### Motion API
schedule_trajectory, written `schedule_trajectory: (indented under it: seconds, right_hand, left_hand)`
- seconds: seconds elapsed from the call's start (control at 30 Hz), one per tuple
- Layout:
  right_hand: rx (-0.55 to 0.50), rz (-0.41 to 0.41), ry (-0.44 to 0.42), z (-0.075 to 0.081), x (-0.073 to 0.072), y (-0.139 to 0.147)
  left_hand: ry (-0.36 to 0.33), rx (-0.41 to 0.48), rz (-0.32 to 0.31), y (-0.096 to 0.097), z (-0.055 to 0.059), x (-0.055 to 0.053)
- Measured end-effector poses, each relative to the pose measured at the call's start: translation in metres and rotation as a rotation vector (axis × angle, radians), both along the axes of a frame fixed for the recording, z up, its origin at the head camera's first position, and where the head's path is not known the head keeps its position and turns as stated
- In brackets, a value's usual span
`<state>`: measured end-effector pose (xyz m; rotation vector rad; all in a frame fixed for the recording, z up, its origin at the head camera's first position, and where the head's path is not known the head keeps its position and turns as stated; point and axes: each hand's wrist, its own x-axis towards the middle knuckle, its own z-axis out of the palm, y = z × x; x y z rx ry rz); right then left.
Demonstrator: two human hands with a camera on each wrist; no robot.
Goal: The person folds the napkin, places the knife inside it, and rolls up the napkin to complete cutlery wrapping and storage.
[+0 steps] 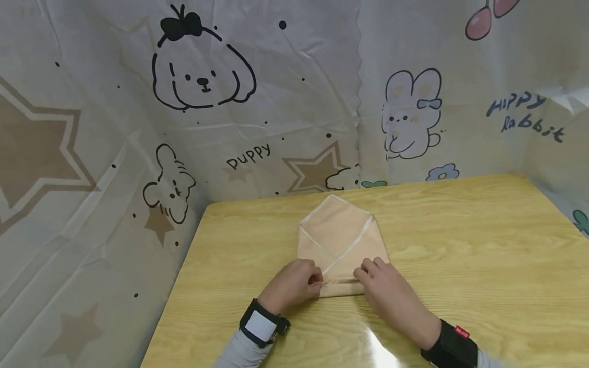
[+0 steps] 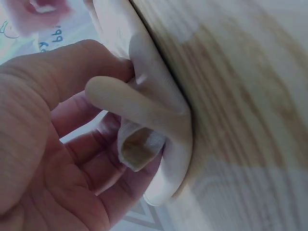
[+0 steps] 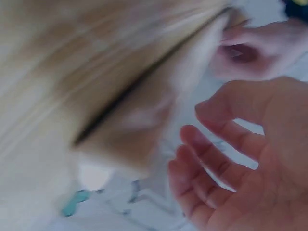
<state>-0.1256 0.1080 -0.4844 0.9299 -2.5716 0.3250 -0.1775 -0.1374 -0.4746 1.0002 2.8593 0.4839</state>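
Note:
A peach cloth (image 1: 338, 232) with white stripes lies folded on the table, its far end coming to a blunt point. Along its near edge runs a folded band. My left hand (image 1: 294, 283) pinches the near left corner of this band. In the left wrist view, the thumb and fingers (image 2: 79, 70) are around the rolled cloth end (image 2: 139, 108), which shows an open fold. Over the near right part of the cloth is my right hand (image 1: 391, 291). The right wrist view shows its fingers (image 3: 195, 159) loosely bent beside the cloth (image 3: 144, 120), with nothing between them and the thumb.
The cloth lies on a wood-grain table (image 1: 239, 245). Behind it and to the left hangs a pale printed curtain (image 1: 299, 87) with cartoon animals and stars. Both wrists wear black straps, the left wrist strap (image 1: 262, 323) and the right wrist strap (image 1: 451, 347).

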Motion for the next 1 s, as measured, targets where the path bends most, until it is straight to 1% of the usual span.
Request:
schedule_trajectory:
  seconds: [0.03, 0.1, 0.13, 0.2, 0.27, 0.33, 0.4, 0.43, 0.47, 0.5, 0.53, 0.6, 0.67, 0.7, 0.77, 0.87, 0.93, 1.0]
  right_hand:
    - [0.002, 0.008, 0.008, 0.001, 0.005, -0.002]
    - [0.008, 0.017, -0.007, 0.001, 0.015, -0.005]
    - [0.018, 0.01, -0.022, 0.001, 0.019, -0.006]
    - [0.047, -0.02, -0.052, -0.002, 0.024, -0.007]
    - [0.067, -0.048, -0.07, -0.005, 0.025, -0.008]
    - [0.07, -0.057, -0.067, -0.006, 0.024, -0.008]
    - [0.053, -0.057, -0.061, -0.007, 0.022, -0.009]
    - [0.044, -0.061, -0.059, -0.007, 0.021, -0.009]
    - [0.032, -0.064, -0.061, -0.006, 0.02, -0.009]
    - [0.019, -0.068, -0.064, -0.006, 0.018, -0.009]
    - [0.008, -0.073, -0.069, -0.005, 0.017, -0.009]
    - [-0.008, -0.083, -0.078, -0.005, 0.016, -0.01]
    - [-0.016, -0.081, -0.085, -0.004, 0.015, -0.01]
    - [-0.02, -0.077, -0.087, -0.004, 0.015, -0.011]
    - [-0.024, -0.075, -0.097, -0.005, 0.014, -0.011]
    - [-0.019, -0.077, -0.11, -0.006, 0.013, -0.011]
    - [-0.011, -0.086, -0.119, -0.007, 0.011, -0.012]
    - [0.003, -0.092, -0.122, -0.008, 0.01, -0.012]
  left_hand:
    - [0.001, -0.003, 0.01, 0.001, 0.0, 0.0]
    - [-0.005, -0.005, 0.034, 0.002, 0.0, 0.001]
    - [-0.004, -0.003, 0.047, 0.003, 0.0, 0.002]
    - [0.024, -0.006, 0.062, 0.005, 0.0, 0.004]
    - [0.091, -0.025, 0.068, 0.007, 0.001, 0.006]
    - [0.211, -0.07, 0.065, 0.01, 0.005, 0.012]
    - [0.319, -0.098, 0.06, 0.015, 0.012, 0.022]
    - [0.356, -0.103, 0.053, 0.019, 0.016, 0.028]
    - [0.368, -0.103, 0.044, 0.022, 0.02, 0.036]
    - [0.357, -0.1, 0.034, 0.025, 0.023, 0.044]
    - [0.325, -0.101, 0.028, 0.028, 0.025, 0.052]
    - [0.265, -0.122, 0.032, 0.032, 0.025, 0.063]
    - [0.224, -0.162, 0.063, 0.033, 0.02, 0.07]
    - [0.219, -0.185, 0.085, 0.033, 0.016, 0.071]
    - [0.238, -0.212, 0.128, 0.032, 0.009, 0.07]
    - [0.237, -0.187, 0.177, 0.031, 0.001, 0.063]
    - [0.231, -0.169, 0.195, 0.03, -0.003, 0.057]
    - [0.225, -0.149, 0.197, 0.029, -0.006, 0.051]
